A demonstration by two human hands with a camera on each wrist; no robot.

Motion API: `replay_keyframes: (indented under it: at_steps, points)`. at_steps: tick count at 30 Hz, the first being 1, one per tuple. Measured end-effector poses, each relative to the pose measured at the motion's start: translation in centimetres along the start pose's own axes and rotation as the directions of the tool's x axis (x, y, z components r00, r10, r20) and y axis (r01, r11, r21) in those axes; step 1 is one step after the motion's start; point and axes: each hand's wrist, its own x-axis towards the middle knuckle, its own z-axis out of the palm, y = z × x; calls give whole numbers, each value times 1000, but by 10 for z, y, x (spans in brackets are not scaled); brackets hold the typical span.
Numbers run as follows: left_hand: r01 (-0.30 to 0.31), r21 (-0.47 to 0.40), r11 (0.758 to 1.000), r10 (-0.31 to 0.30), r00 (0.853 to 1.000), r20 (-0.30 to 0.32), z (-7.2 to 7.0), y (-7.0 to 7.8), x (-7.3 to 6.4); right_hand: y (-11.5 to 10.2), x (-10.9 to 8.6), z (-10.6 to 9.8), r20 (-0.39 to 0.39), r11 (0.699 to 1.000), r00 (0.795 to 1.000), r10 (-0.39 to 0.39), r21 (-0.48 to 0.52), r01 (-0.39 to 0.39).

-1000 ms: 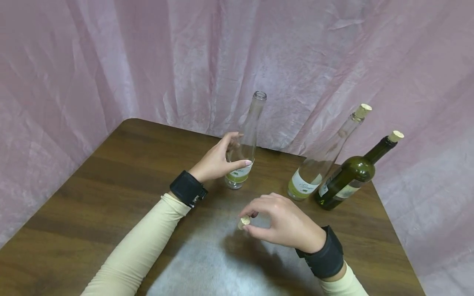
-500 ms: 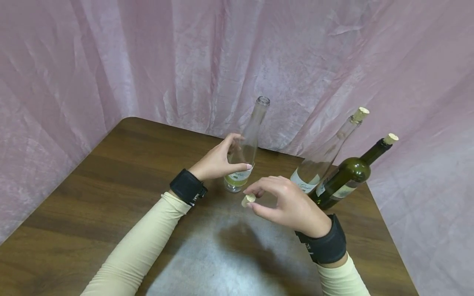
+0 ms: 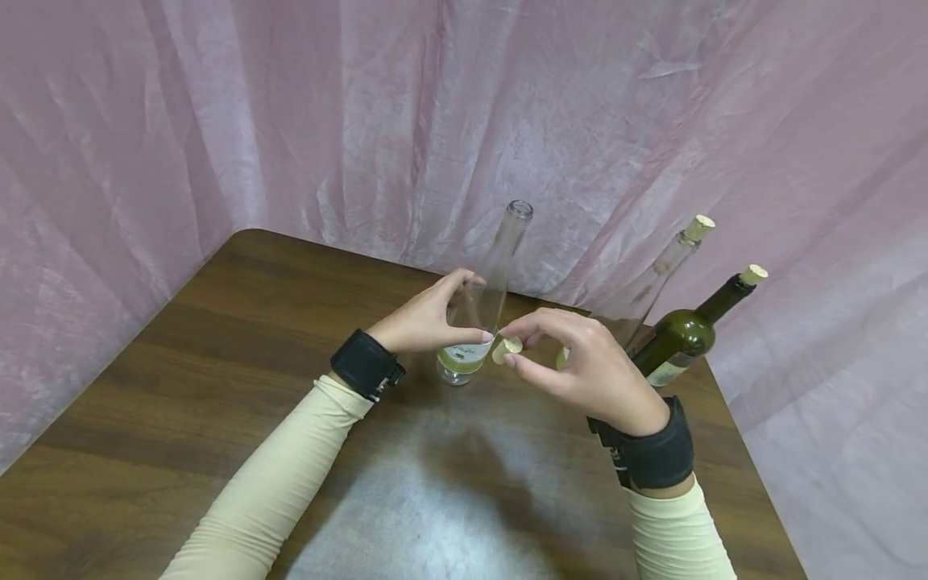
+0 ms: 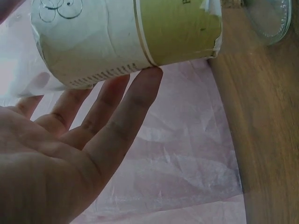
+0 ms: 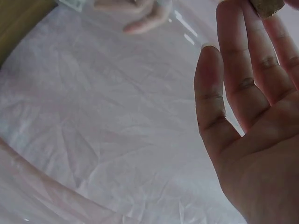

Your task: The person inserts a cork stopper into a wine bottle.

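My left hand (image 3: 424,321) grips a clear glass bottle (image 3: 504,251) round its lower body, thumb in front and fingers behind. The bottle stands on the table with its mouth uncorked. The left wrist view shows the bottle's white and green label (image 4: 100,39) with fingertips against it. Between thumb and fingertips, my right hand (image 3: 590,366) pinches a cork (image 3: 507,350) by its sides. The cork is in front of the bottle's lower right side, well below the mouth. In the right wrist view only part of the cork (image 5: 267,6) shows at the top edge.
At the right stand a second clear bottle (image 3: 663,266), partly hidden behind my right hand, and a dark green wine bottle (image 3: 685,334). Both have corks in their necks. A pink curtain (image 3: 377,121) hangs behind the wooden table (image 3: 181,362).
My right hand has risen and moved away from me with the cork, towards the gripped bottle. My left hand keeps its hold; the bottle's mouth sits slightly lower and further right in view.
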Motion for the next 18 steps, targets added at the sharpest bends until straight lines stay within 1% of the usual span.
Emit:
replay_keyframes:
  at_steps: [3, 10, 18]
  points:
    - [3, -5, 1000, -3, 1000, 15, 0, 2, -1, 0, 3, -6, -15, 1000, 1000, 21, -3, -21]
    - [4, -28, 1000, -3, 999, 40, 0, 5, -2, 4, 14, -15, -58, 998, 997, 48, 40, -46]
    - [-24, -28, 999, 26, 998, 51, 2, 7, -1, 7, 25, -25, -118, 993, 986, 115, 40, -111]
